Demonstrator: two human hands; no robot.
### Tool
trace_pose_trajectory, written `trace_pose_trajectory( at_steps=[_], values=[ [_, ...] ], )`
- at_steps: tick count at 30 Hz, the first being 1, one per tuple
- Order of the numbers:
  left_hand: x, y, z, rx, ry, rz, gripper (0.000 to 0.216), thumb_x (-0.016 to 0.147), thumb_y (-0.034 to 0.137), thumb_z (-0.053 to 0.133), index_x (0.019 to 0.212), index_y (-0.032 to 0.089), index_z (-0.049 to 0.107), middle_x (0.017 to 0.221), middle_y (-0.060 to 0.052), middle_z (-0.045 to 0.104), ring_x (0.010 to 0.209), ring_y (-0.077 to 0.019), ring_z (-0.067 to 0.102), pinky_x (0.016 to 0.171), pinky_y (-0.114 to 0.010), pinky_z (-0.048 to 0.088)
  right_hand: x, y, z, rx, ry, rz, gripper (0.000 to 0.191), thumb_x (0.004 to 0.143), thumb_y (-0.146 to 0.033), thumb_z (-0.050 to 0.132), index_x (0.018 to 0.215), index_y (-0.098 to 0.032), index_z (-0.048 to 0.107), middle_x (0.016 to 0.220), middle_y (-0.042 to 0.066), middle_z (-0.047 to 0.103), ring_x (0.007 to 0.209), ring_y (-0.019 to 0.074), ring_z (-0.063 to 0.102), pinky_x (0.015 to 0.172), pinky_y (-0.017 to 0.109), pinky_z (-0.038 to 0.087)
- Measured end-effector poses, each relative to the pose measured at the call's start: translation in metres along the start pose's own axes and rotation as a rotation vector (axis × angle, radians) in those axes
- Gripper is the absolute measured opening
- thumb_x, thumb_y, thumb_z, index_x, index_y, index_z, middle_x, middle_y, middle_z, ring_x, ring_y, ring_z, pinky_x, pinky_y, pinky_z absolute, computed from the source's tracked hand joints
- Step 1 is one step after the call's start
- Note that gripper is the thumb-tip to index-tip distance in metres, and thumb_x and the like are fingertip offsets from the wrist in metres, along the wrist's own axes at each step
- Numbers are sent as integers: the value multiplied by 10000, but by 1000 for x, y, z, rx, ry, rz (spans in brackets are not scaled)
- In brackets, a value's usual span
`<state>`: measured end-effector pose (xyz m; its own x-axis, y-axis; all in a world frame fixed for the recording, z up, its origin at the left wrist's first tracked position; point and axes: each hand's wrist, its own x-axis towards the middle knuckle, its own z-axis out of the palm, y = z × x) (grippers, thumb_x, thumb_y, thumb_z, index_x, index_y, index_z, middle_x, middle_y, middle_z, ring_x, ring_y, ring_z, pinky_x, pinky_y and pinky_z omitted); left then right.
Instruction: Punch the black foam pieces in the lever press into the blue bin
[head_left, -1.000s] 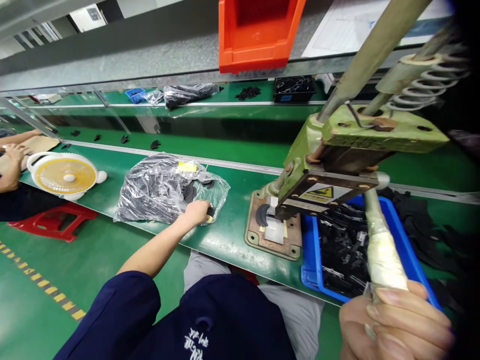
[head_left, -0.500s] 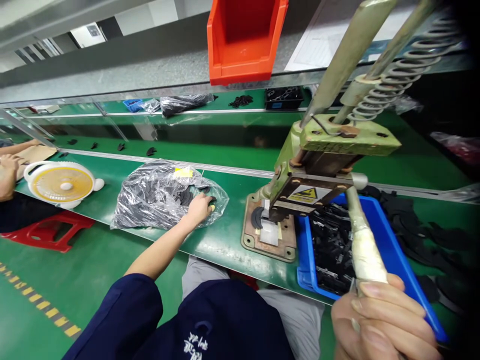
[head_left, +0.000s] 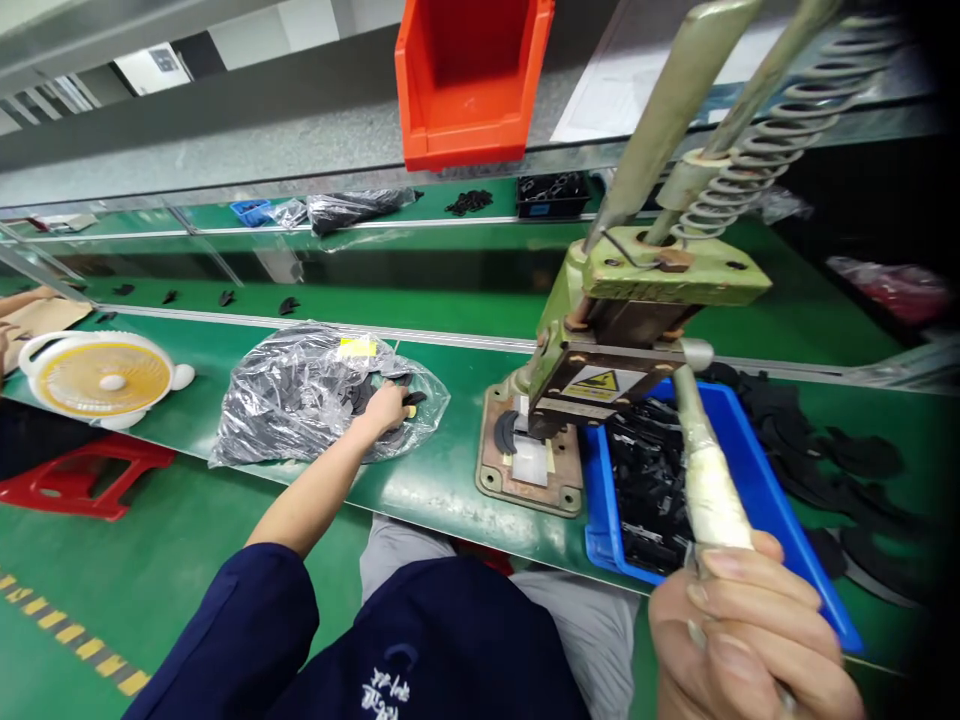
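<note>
My left hand (head_left: 386,408) is in the mouth of a clear plastic bag (head_left: 259,410) full of black curved pieces. Its fingers are bent together among the pieces, with dark and yellow spots at the tips; what they grip is too small to make out. My right hand (head_left: 750,630) is wrapped round the taped lever handle (head_left: 716,490) of a green hand press (head_left: 667,270). One black curved piece (head_left: 505,432) lies on the press base (head_left: 491,480), beside a metal plate (head_left: 530,463) under the press head.
A blue bin (head_left: 787,530) of black parts stands right of the press, with loose black pieces (head_left: 862,450) beyond. A white and yellow fan (head_left: 105,378) lies left of the bag. An orange bin (head_left: 465,140) hangs overhead. Another person's arm (head_left: 22,300) shows far left.
My left hand has moved slightly left and deeper among the pieces in the bag. My right hand stays on the lever. The whole view has shifted a little.
</note>
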<state>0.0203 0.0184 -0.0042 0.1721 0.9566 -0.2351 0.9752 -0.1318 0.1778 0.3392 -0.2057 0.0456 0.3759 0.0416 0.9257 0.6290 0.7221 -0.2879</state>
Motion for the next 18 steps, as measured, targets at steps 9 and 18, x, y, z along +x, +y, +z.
trace_pose_trajectory(
  at_steps=[9,18],
  values=[
    [5,4,-11,-148,88,-52,249,752,133,718,988,157,642,872,-66,691,839,-223,655,770,-300,482,3,-11,-2,24,-76,115,215,775,-144,549,577,-194,484,633,-21,590,708,175,587,820,487,464],
    [-25,115,9,-1274,-249,28,373,590,238,897,835,116,644,694,-2,668,546,-98,603,530,-208,518,-2,-9,-8,-7,-103,152,200,823,-211,548,628,-227,505,654,-31,590,718,178,581,870,497,496]
  ],
)
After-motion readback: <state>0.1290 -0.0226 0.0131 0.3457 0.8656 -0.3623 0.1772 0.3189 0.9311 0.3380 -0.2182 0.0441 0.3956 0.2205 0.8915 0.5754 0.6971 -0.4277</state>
